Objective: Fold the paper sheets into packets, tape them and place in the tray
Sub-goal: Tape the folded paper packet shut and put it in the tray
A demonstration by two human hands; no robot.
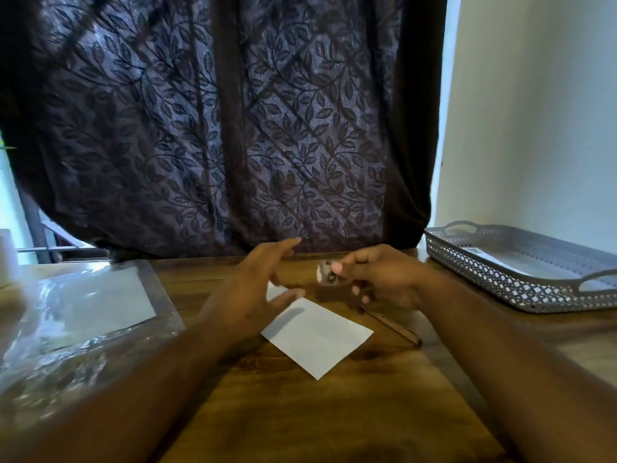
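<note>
While the right hand (380,279) pinches a small tape dispenser (325,275), the left hand (253,289) spreads open over the folded paper (317,339) on the table (300,416).

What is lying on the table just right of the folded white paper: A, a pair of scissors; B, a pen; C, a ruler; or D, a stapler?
B: a thin dark pen lies on the wooden table by the right corner of the folded white paper, below the right hand, which holds a small tape dispenser.
</note>
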